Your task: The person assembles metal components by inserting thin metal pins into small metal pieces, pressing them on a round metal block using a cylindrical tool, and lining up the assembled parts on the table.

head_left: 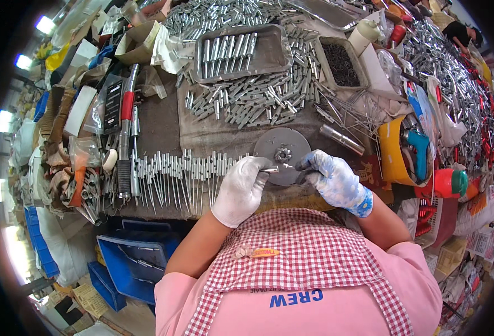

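My left hand [240,190], in a white glove, pinches a short silver metal tube [271,170] between thumb and fingers. My right hand [336,180], gloved in white and blue, is closed at the fingertips on a small thin metal piece [289,166], mostly hidden by the fingers. The two pieces point toward each other, slightly apart. Both hands are over the near part of a grey round disc [266,147] with a knobbed hub [282,154] at its middle. To the left, metal tubes with thin rods [185,171] lie in a row along the table's front edge.
Beyond the disc are a heap of silver metal parts [252,101], a metal tray [287,59] holding several tubes and a bin of small dark pieces [339,64]. A thick silver cylinder [342,139] lies right, near a yellow container [391,151]. Blue bins [112,263] stand below left.
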Tool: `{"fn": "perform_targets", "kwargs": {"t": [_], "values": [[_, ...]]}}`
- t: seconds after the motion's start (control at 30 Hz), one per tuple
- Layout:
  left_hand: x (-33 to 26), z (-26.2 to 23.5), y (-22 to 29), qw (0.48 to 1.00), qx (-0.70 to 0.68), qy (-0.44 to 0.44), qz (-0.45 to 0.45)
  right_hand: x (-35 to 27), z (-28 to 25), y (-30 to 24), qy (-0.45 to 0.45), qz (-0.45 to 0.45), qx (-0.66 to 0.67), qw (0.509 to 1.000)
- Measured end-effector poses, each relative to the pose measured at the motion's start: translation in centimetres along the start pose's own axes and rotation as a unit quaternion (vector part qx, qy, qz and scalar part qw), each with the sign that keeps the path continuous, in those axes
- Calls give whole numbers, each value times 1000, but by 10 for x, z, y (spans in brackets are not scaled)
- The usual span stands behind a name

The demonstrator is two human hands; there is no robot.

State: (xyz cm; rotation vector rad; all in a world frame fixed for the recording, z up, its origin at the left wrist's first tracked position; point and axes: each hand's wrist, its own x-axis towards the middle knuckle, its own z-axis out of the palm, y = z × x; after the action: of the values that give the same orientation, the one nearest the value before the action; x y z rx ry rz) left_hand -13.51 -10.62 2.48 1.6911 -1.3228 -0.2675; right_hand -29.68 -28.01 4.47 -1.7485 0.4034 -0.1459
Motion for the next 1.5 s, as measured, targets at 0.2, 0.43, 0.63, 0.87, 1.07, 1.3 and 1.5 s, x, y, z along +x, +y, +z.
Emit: {"fn": "perform_targets", "kwargs": {"t": [0.2, 0.43, 0.63, 0.87, 1.07, 1.3, 1.5], "values": [[-1, 1, -1, 999, -11, -27, 12, 2, -1, 6, 21, -118, -211, 970], [-4, 4, 0, 999, -17, -39, 24, 2, -3, 1, 37, -134, -245, 960], [0, 5, 0, 997, -46, -55, 5, 3, -6, 2, 47, -182, -313, 931], [-5, 14, -11, 996, 20, -69, 50, 9, -8, 12, 3, -199, -337, 920], [-7, 21, -14, 998, 52, -3, 18, 49, -49, 30, 2, -161, -280, 946], [-11, 26, -22, 999, 41, 23, 11, 103, -101, 42, -50, -159, -637, 753], [-17, 37, -18, 999, 15, 36, 7, 117, -91, 37, -78, -60, -628, 772]]}}
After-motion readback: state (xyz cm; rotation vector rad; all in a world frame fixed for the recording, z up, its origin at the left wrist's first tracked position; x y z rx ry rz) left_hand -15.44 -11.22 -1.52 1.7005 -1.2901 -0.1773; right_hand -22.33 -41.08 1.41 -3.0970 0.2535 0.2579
